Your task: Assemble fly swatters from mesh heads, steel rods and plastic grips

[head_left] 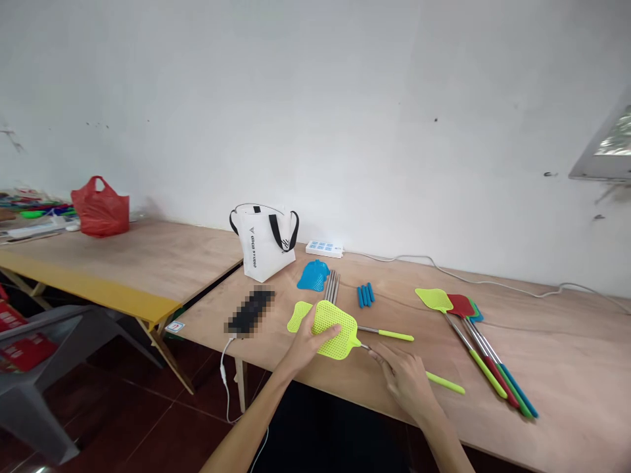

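My left hand (309,339) grips a yellow-green fly swatter head (336,328), thumb on top of the mesh. My right hand (404,380) pinches the thin metal rod (365,346) at that head's neck; its yellow-green handle grip (445,383) sticks out past my right hand. A second yellow-green head (298,316) lies under the left hand's side. Another rod with a yellow-green grip (389,334) lies just behind. A blue swatter head (313,276), several bare metal rods (332,286) and blue grips (365,295) lie farther back.
Several finished swatters (486,351) lie at the right on the plywood table (566,368). A white tote bag (265,242), a power strip (324,248) and a dark phone (249,312) with a white cable are to the left. A red plastic bag (100,207) sits on the neighbouring table.
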A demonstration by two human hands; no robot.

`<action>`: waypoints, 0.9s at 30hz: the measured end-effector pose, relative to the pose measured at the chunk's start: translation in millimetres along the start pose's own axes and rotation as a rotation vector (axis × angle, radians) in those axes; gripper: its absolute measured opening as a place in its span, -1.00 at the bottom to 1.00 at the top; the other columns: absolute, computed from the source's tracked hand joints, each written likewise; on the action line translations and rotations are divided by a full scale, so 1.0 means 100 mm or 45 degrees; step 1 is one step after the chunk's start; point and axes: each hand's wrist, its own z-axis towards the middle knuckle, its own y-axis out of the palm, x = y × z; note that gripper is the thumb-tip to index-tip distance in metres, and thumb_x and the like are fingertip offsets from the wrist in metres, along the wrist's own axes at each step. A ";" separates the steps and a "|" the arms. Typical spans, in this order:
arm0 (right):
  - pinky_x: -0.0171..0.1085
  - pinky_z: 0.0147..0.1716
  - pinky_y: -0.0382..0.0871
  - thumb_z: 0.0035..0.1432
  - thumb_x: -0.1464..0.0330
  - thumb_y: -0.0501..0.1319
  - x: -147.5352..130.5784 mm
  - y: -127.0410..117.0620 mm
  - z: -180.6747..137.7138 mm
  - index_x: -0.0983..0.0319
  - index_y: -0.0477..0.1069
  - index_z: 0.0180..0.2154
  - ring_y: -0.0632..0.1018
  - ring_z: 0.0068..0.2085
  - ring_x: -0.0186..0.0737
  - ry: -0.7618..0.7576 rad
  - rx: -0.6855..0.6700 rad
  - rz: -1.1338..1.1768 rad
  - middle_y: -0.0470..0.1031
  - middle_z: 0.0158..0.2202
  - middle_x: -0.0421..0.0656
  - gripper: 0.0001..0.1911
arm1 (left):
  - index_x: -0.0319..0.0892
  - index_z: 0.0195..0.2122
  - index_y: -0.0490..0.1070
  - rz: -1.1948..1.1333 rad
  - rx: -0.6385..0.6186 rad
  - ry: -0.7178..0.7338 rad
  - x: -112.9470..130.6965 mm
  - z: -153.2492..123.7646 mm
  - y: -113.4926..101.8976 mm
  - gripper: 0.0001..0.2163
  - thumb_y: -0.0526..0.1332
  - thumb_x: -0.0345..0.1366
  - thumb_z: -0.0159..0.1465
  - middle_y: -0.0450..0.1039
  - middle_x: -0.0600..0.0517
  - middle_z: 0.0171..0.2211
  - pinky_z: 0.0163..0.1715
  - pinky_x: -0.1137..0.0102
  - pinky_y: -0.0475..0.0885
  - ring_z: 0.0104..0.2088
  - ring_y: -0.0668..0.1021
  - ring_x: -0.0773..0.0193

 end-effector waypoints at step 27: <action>-0.07 -0.10 0.38 0.38 0.15 0.08 0.89 0.21 -0.17 0.09 0.48 -0.18 0.49 -0.07 -0.05 0.293 0.086 -0.071 0.46 -0.10 -0.11 -0.74 | -0.13 0.10 0.40 1.429 -0.013 0.001 -0.37 0.30 -0.87 -0.61 0.17 -0.06 0.32 0.45 -0.17 0.10 0.20 0.09 0.26 0.19 0.43 -0.10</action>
